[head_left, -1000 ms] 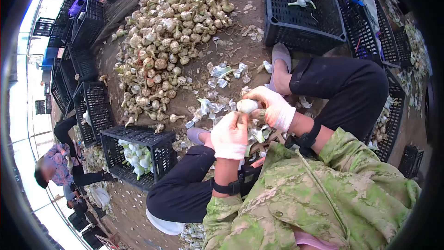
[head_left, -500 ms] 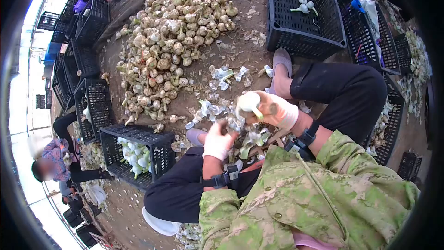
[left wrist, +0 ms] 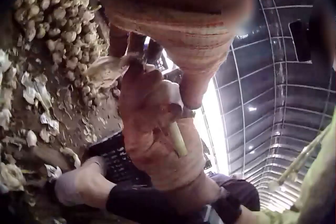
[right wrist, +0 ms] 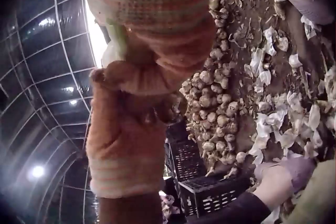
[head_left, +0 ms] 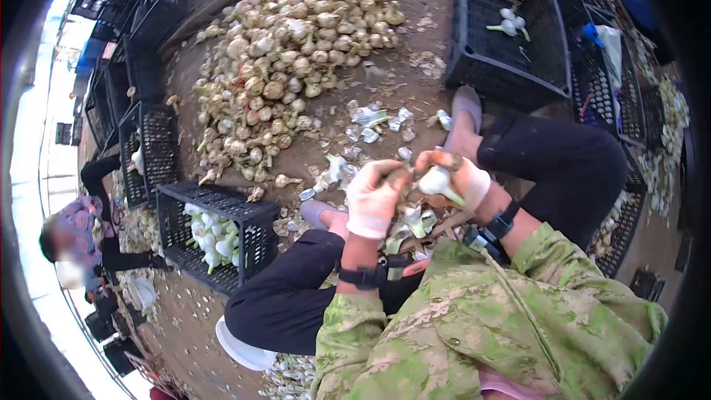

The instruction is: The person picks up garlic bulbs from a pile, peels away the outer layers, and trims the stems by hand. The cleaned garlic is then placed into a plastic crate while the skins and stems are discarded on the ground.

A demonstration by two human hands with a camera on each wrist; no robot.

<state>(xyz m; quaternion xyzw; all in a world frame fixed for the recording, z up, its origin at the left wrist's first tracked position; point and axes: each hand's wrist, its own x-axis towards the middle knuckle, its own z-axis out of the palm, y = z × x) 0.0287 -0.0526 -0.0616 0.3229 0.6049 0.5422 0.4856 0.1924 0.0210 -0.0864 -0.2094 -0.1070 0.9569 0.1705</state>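
Observation:
A white peeled garlic bulb (head_left: 437,181) with a short green stem lies in my right hand (head_left: 465,176), whose gloved fingers curl round it. My left hand (head_left: 374,191), also gloved, is close beside it with thumb and fingers bent together. Between the left fingers shows a brownish papery garlic piece (head_left: 401,178); I cannot tell whether it is loose skin or a second bulb. The left wrist view shows this papery piece (left wrist: 104,71) sticking out past the fingers, and the bulb's pale stem (left wrist: 178,139) against the right palm. The left hand mostly hides the bulb there.
A heap of unpeeled garlic (head_left: 289,67) lies on the ground ahead. Black crates stand around: one with a few peeled bulbs (head_left: 511,22) at the upper right, another with many white bulbs (head_left: 215,241) at left. Peelings (head_left: 370,117) litter the ground. A person (head_left: 78,233) sits far left.
Half a second ago my left hand was lower and apart from the bulb. It has come back up beside the right hand, which has turned the bulb. The head view has shifted slightly.

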